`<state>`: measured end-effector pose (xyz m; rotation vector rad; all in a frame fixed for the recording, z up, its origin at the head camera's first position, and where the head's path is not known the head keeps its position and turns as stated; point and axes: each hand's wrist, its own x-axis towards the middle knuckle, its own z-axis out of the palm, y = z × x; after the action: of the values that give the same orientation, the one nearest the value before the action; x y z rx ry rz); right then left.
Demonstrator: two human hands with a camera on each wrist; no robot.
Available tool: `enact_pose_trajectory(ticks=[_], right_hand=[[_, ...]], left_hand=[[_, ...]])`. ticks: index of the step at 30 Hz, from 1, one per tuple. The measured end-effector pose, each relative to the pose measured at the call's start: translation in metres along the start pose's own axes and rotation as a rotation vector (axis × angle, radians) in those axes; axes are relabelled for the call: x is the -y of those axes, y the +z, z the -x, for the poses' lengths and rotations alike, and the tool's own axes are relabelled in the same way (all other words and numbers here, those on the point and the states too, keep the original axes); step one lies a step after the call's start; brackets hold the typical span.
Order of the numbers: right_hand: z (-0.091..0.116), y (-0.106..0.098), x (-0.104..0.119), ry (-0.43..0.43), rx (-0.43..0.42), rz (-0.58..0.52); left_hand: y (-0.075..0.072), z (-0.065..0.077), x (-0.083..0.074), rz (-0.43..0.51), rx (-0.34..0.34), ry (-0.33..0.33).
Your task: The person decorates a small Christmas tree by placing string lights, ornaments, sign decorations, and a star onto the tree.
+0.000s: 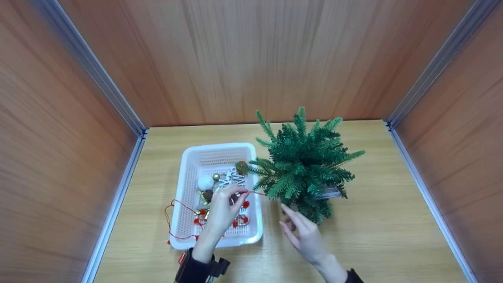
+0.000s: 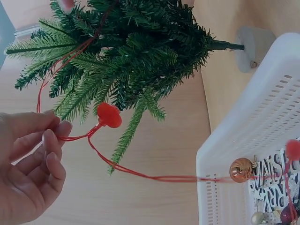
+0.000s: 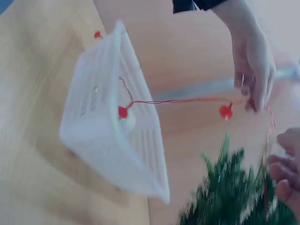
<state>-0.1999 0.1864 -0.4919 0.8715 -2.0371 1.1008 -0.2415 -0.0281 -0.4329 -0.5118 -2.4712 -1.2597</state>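
Note:
Between thumb and fingertips, my left hand (image 1: 224, 208) pinches a red string (image 2: 154, 178) above the white basket. Red pompom-like beads (image 2: 108, 115) hang along the string. Part of it trails over the basket's left rim, and another stretch runs toward the green artificial pine tree (image 1: 302, 161). To the right, my right hand (image 1: 304, 237) hovers by the tree's lower front branches, thumb and index finger apart. In the right wrist view its fingers (image 3: 283, 176) are loosely bent, close to the string. The tree's grey base (image 2: 253, 47) shows in the left wrist view.
The white plastic basket (image 1: 178, 204) holds several ornaments: a white ball (image 1: 205, 182), a brown-gold ball (image 1: 241, 168) and white lettering (image 1: 232, 179). Wooden panels (image 1: 251, 59) with metal edges enclose the tabletop (image 1: 393, 220) at the back and sides.

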Motion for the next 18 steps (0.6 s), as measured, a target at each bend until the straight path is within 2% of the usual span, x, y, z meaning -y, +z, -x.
enact_pose_trajectory(ticks=[6,8,10,12,14,16,18], right_hand=[[-0.014,0.025,0.002,0.073,0.056,-0.021],[-0.016,0.03,0.001,0.097,0.047,-0.029],[-0.017,0.031,0.001,0.124,0.028,-0.056],[-0.018,0.032,0.001,0.142,0.003,-0.079],[-0.018,0.032,0.002,0.157,-0.011,-0.097],[-0.019,0.031,0.003,0.161,-0.026,-0.096],[-0.02,0.031,0.004,0.149,-0.039,-0.093]], left_hand=[[-0.001,0.011,-0.008,-0.041,0.011,0.031],[-0.001,0.015,-0.009,-0.046,0.048,0.016],[0.0,0.019,-0.007,-0.012,0.118,-0.03],[0.002,0.024,-0.003,0.12,0.229,-0.108],[0.007,0.03,0.004,0.319,0.322,-0.233],[0.015,0.038,0.01,0.544,0.339,-0.39],[0.026,0.046,0.017,0.74,0.279,-0.546]])
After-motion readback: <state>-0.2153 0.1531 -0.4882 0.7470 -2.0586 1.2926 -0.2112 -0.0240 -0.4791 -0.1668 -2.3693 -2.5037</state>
